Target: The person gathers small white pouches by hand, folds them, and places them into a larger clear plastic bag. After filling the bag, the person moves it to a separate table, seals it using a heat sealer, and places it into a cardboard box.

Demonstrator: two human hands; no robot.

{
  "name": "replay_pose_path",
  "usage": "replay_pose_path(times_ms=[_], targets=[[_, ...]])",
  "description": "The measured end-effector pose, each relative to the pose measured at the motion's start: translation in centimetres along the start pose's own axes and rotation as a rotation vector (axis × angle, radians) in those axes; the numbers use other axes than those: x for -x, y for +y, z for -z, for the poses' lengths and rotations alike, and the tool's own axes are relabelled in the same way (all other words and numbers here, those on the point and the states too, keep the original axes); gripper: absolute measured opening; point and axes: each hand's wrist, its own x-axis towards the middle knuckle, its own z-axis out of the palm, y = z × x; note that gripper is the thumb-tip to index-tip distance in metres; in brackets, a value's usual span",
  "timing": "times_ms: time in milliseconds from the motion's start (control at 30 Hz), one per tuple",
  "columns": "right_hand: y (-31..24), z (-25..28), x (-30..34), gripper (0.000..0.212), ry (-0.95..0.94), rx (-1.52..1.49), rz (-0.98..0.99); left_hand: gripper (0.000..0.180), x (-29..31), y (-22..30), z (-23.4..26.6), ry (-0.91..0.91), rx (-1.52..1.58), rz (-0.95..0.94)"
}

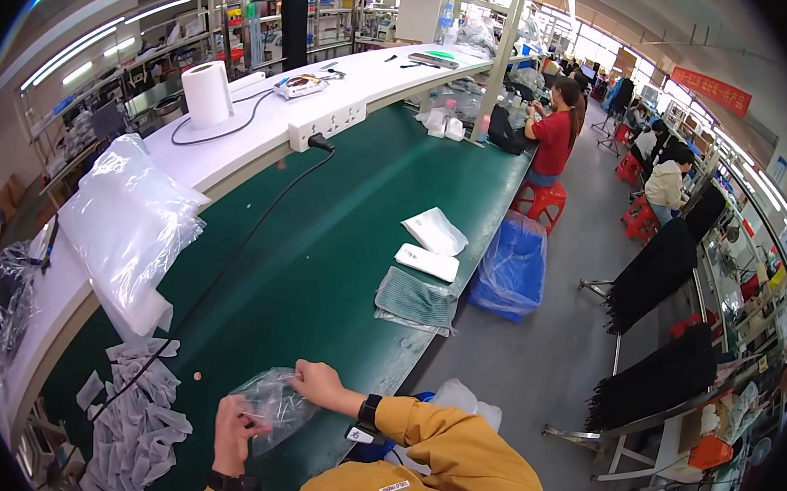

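A clear, crinkled plastic bag (pixel 283 417) is stretched between my two hands above the green bench top. My right hand (pixel 318 385) pinches its far right edge. On its left side, my left hand (pixel 236 431) grips it with bent fingers. What is inside the bag, if anything, I cannot make out. Left of my left hand lies a loose heap of whitish, flat pouches or sleeves (pixel 132 428). Farther along the bench's right edge sit a white packet (pixel 436 231), a white flat box-shaped packet (pixel 427 262) and a grey-green folded cloth in clear wrap (pixel 415 299).
A black cable (pixel 245 258) crosses the green bench (pixel 321 231) from a power strip (pixel 327 127). Large plastic sheets (pixel 131 218) hang over the white shelf, near a paper roll (pixel 207 94). A lined blue bin (pixel 511 267) stands beside the bench; a person in red (pixel 555 134) sits beyond.
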Motion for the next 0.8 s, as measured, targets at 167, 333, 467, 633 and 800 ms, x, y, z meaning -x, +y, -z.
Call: replay_pose_path(times_ms=[167, 333, 467, 633, 800], targets=[[-2.5, 0.1, -0.4, 0.019, 0.042, 0.105, 0.31, 0.013, -1.8, -2.1, -0.4, -0.041, -0.477, 0.012], [-1.7, 1.7, -1.9, 0.019, 0.142, 0.129, 0.258, 0.013, -4.1, -3.6, 2.5, 0.125, -0.101, -0.076], [0.0, 2.3, -2.0, 0.02, 0.101, 0.157, 0.111, 0.01, -3.0, -1.9, 2.1, 0.128, 0.329, -0.051], [-5.6, 7.0, -0.9, 0.018, 0.118, 0.039, 0.421, 0.02, -3.4, -2.1, 0.5, 0.284, -0.333, -0.247], [-4.9, 3.7, 2.5, 0.037, -0.283, -0.101, 0.813, 0.017, -1.8, -0.9, -2.5, 0.055, -0.416, -0.348]])
